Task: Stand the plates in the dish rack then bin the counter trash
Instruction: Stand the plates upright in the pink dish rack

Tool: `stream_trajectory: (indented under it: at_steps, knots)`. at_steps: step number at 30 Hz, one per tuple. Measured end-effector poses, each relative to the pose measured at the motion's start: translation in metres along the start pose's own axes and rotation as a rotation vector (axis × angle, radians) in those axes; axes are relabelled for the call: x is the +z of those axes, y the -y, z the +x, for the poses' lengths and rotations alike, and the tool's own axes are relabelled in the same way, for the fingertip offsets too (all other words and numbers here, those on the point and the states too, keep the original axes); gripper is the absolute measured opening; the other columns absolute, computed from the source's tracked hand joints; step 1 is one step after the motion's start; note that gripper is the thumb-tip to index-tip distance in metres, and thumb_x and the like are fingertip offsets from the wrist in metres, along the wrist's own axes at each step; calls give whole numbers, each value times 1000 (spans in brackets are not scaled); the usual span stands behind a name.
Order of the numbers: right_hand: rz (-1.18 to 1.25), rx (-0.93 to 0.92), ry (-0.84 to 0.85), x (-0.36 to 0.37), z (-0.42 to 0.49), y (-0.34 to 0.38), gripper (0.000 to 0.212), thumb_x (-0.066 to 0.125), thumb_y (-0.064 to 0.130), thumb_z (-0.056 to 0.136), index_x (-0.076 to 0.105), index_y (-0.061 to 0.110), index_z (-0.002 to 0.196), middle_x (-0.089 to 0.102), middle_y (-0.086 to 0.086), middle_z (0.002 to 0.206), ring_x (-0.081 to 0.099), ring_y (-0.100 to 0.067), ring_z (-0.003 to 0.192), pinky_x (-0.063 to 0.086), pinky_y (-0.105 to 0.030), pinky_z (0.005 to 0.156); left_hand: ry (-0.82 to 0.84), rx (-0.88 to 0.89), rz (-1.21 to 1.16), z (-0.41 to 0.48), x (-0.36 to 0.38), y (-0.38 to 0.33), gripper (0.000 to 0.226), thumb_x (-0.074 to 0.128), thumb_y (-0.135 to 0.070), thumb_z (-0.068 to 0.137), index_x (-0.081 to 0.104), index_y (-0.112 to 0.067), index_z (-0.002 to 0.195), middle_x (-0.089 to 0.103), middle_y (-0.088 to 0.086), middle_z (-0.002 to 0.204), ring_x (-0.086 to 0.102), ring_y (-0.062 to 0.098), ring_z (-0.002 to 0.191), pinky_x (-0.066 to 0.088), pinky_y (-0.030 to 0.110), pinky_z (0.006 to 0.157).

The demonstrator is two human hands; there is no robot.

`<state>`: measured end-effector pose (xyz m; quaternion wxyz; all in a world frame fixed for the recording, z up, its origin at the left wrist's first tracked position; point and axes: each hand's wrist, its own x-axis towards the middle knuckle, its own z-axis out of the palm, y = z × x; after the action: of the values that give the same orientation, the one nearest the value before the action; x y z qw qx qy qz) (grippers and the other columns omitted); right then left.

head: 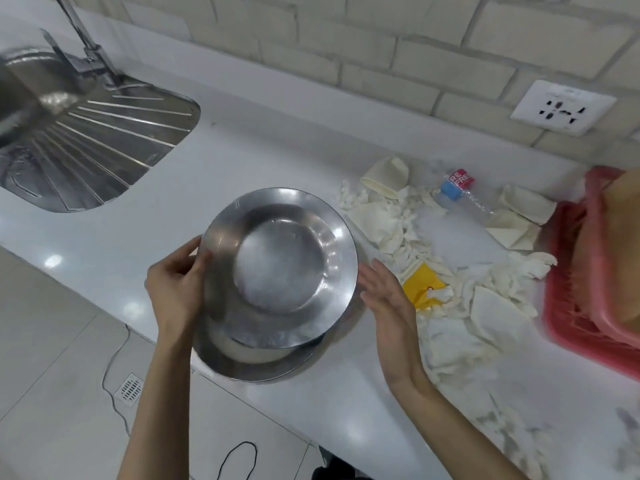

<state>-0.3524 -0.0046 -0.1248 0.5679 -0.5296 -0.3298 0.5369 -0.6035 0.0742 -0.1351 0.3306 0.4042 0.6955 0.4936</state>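
Progress is judged slight: the top plate [280,265] is gripped at its rim by the left hand [173,285] and tilted above a second plate [256,367] on the tabletop [242,161]. The right hand [388,299] is held beside it, fingers [375,275] straight. Trash [450,306] lies unbinned near the dish rack [568,306].

You are working in bright, even light from overhead: round lamp reflections dot the counter [242,150] and white glints sit on the rim of the raised plate [280,258]. The shadow beneath it is soft and short. The sink [97,150] and the red rack [564,299] at the frame's edges smear with blur, and the brick lines of the wall [381,46] bow from the wide lens
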Motion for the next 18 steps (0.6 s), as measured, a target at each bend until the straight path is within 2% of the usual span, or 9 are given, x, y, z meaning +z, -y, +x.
stream_trajectory:
  at_steps: [2,5,7,9,13,15,18]
  knots:
    - [0,-63,-35,-15,0,13,43,56,1,91,57,28,124,66,8,126,58,-6,121,47,-18,94,83,27,-27,-3,11,-11,26,66,-23,88,75,-47,93,74,-11,77,63,10,77,51,29,79]
    - [-47,-146,-102,-43,-5,33,53,58,9,78,57,23,130,65,10,126,59,-8,118,50,-22,89,199,5,-83,-15,37,-23,24,67,-19,90,75,-33,107,76,1,86,70,18,83,55,37,83]
    - [-88,-193,-152,-65,-11,44,61,58,8,74,54,20,133,64,11,125,60,-10,115,51,-25,89,282,-20,-127,-33,59,-30,25,66,-10,90,74,-26,107,75,4,78,69,20,75,55,36,78]
    - [-122,-241,-211,-90,-18,55,67,59,5,73,51,20,137,60,8,132,58,-13,120,51,-31,96,373,-30,-175,-60,81,-37,29,64,-2,89,71,-21,109,71,8,71,64,22,68,53,34,70]
    - [-207,-307,-290,-146,-36,75,75,56,0,71,46,19,142,52,3,143,45,-20,136,37,-50,112,577,-80,-266,-117,113,-41,45,68,0,77,67,-22,116,63,14,79,58,27,71,54,28,58]
    - [-275,-348,-316,-172,-47,86,74,56,-2,71,47,19,141,50,5,145,42,-18,138,34,-50,114,654,-80,-272,-142,127,-45,51,72,-7,68,64,-22,115,63,15,83,57,30,73,56,30,56]
    - [-348,-440,-332,-206,-63,103,71,54,-4,74,47,15,141,49,3,146,41,-18,139,35,-49,113,738,-44,-238,-180,146,-54,52,71,-2,68,60,-30,110,74,8,90,65,30,74,56,32,54]
